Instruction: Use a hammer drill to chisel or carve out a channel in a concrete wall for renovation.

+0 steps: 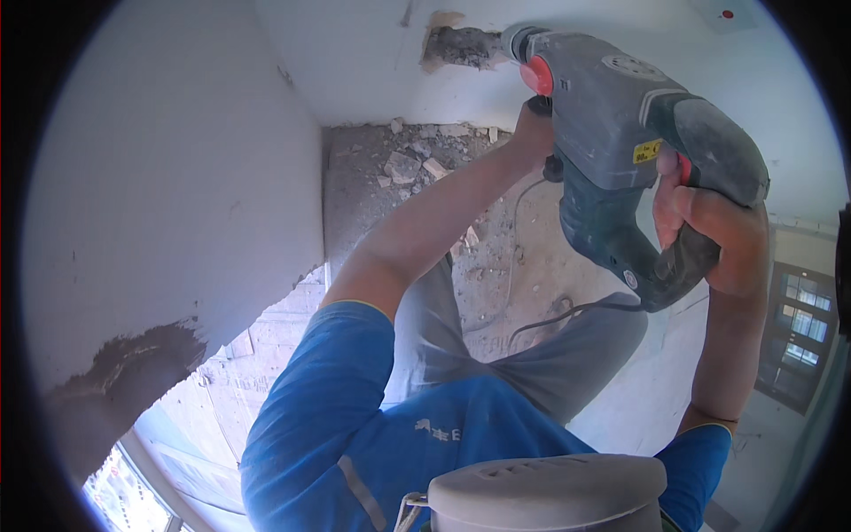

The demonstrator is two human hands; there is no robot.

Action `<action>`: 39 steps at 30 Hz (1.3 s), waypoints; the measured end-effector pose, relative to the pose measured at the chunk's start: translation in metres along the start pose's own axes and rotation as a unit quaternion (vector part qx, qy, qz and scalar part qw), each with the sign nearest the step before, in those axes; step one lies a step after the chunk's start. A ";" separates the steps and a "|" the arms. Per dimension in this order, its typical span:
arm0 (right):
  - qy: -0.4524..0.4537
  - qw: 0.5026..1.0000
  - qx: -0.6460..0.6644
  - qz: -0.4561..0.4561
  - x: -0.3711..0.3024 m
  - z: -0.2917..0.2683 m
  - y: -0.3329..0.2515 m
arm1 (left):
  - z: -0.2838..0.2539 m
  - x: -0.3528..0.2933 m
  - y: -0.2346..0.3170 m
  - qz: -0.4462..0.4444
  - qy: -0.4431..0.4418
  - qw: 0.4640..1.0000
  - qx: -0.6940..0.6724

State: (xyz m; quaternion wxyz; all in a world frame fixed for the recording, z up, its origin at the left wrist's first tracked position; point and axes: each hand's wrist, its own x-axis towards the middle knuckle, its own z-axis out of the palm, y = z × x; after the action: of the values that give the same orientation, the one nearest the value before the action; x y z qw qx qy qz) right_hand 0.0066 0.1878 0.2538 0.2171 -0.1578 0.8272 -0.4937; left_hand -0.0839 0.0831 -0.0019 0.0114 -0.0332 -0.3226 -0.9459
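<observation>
a bulky grey and dark-green power drill [607, 97] is held by the right hand [731, 235], clamped around its dark rear handle [690, 259], and the left hand [534, 137], clamped around its black side handle [553, 168]. just beyond the left hand, the drill's front end [516, 41] is at a rough gouged patch [461, 49] in the white wall [372, 62]; below that hand, pale broken rubble [402, 168] lies on the floor [536, 253].

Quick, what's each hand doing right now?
Left hand: closed, holding the side handle of the drill.
Right hand: closed, holding its rear handle.
</observation>
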 end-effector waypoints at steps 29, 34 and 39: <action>-0.041 0.996 0.081 -0.011 0.000 -0.009 0.018 | 0.013 -0.018 0.013 -0.064 0.085 0.993 0.048; -0.004 0.994 0.110 -0.006 -0.024 0.028 0.069 | -0.053 -0.021 -0.014 -0.098 -0.026 0.994 0.045; 0.072 0.993 0.088 -0.026 -0.083 0.059 0.142 | -0.035 -0.077 -0.022 -0.119 0.000 0.992 0.047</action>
State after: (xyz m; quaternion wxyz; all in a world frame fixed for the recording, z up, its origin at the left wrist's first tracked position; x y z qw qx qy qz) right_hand 0.1013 0.2488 0.1206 0.1573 -0.1230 0.7895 -0.5804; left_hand -0.0099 0.0794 -0.0482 -0.0996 0.0064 -0.3680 -0.9244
